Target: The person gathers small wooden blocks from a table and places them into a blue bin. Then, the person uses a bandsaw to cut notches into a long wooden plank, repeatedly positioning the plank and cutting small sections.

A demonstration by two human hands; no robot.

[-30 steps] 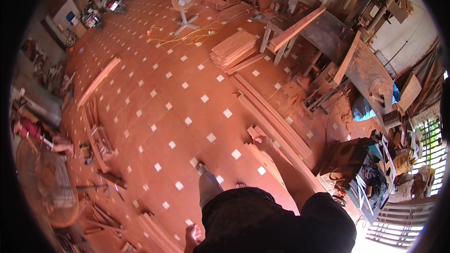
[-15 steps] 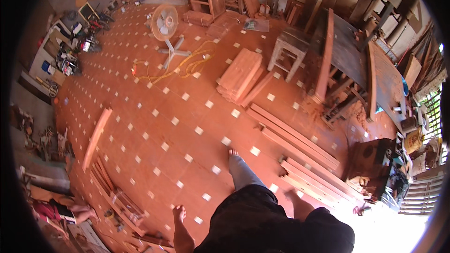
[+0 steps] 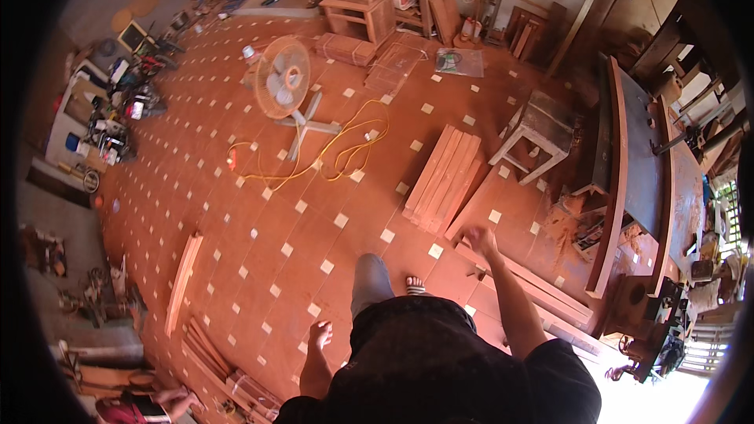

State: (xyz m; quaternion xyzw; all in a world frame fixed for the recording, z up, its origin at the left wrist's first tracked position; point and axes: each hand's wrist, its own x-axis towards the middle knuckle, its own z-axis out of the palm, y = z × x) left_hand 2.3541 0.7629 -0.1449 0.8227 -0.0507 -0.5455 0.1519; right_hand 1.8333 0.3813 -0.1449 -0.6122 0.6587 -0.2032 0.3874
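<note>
My left hand [image 3: 320,334] hangs over the tiled floor [image 3: 297,283], its fingers curled in with nothing seen in them. My right hand [image 3: 480,242] reaches forward, in line with the near end of a stack of reddish-brown wooden boards [image 3: 444,177] and the far ends of some long wooden beams [image 3: 550,292]. Its fingers are small and smeared, so their grip is unclear; I see nothing carried in it. Whether it touches the wood cannot be told. One bare foot [image 3: 415,284] shows ahead of my dark shirt, beside a grey trouser knee [image 3: 371,279].
A standing fan [image 3: 281,82] and a loose yellow cord [image 3: 345,161] are on the floor ahead. To the right are a worn stool [image 3: 538,133] and a long workbench [image 3: 640,149]. Narrow timber [image 3: 184,283] lies at left; another person [image 3: 153,406] is at lower left.
I have moved forward and the view has turned slightly, so the board stack and stool are closer. My right hand has swung forward from beside my body; the left stays low.
</note>
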